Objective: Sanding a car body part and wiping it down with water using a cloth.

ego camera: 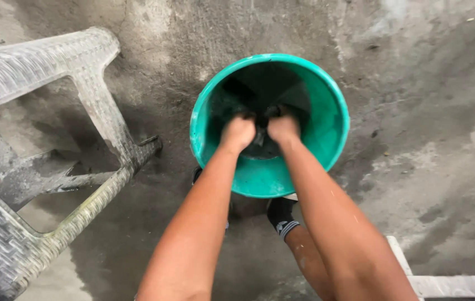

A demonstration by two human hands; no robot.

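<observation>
Left hand (pixel 238 132), right hand (pixel 282 128) inside green bucket (pixel 326 139), fingers dirty.

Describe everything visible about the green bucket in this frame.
The bucket is round, teal-green, apparently plastic, with a rolled rim. It stands upright on the wet grey concrete floor. Its inside is dark and smeared with grime. Both hands reach into it: the left hand and right hand grip dark material near the bottom. No handle shows.

My fingers (pixel 247 117) vanish into dark muck deep in the green bucket (pixel 326 128); what they grip, between both sets of fingertips, is too murky to tell. Left of my fingers, the overturned woven chair (pixel 37 67) runs off the frame's edge; below them, my foot (pixel 280 214) hides behind my arm.
</observation>
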